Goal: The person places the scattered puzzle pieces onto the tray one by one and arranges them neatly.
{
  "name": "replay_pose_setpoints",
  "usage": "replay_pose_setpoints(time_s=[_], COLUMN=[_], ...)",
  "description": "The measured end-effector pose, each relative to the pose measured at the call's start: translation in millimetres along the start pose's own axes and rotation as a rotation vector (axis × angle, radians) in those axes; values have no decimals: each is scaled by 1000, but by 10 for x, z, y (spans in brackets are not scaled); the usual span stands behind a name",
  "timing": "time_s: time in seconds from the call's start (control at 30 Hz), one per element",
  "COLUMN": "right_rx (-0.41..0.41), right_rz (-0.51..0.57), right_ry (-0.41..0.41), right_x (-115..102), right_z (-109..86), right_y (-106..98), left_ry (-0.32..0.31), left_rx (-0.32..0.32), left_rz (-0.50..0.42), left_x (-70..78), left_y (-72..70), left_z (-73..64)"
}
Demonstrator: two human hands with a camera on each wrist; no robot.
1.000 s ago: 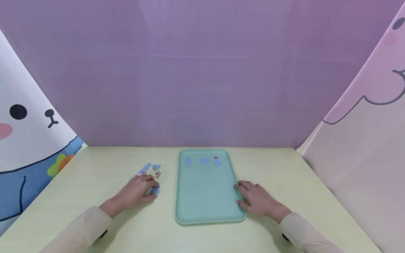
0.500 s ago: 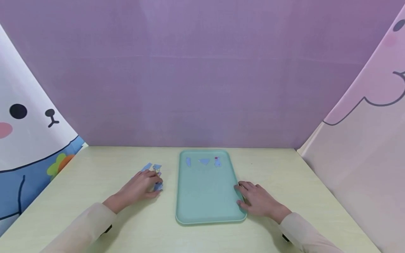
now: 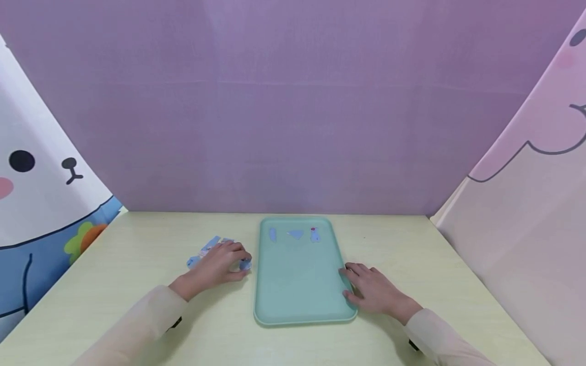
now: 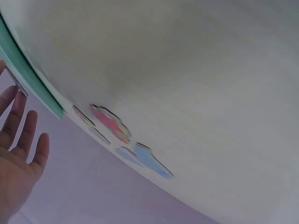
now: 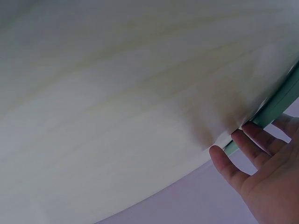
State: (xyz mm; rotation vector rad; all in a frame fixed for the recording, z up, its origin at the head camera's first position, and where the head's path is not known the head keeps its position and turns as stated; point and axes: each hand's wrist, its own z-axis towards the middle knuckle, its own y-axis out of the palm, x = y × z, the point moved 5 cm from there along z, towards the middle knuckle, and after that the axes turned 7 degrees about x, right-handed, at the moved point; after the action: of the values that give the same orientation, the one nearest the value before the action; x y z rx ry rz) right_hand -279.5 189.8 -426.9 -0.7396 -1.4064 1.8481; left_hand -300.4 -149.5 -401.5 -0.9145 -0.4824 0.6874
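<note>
Between the thumb and fingers of my left hand is a small blue puzzle piece, pinched just left of the tray. The left wrist view shows that piece edge-on at the fingertips. On the right, my right hand rests at the edge of the green tray, thumb and index fingertip over its rim, the other fingers along the outside. Along the tray's far end lie a narrow blue piece, a triangular blue piece and a blue piece with a red spot.
Several loose puzzle pieces lie on the pale table behind and beside the left hand, among them a long blue one and another blue one. A purple cloth stands along the table's far edge.
My left hand has moved right and slightly away, toward the tray, with the blue puzzle piece. Loose pieces at its left have come into sight. The right hand stays at the tray's edge.
</note>
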Motion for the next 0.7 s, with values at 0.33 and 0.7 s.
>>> replay_pose_setpoints(time_s=[0.33, 0.7], right_rx=[20, 30], right_rz=[9, -6], right_ry=[-8, -8], right_x=[-18, -9], right_z=[-2, -8], right_y=[-21, -7], left_ry=[2, -36], left_rx=[0, -48], left_rz=[-5, 9], left_x=[86, 124], left_y=[116, 251], left_z=[192, 390])
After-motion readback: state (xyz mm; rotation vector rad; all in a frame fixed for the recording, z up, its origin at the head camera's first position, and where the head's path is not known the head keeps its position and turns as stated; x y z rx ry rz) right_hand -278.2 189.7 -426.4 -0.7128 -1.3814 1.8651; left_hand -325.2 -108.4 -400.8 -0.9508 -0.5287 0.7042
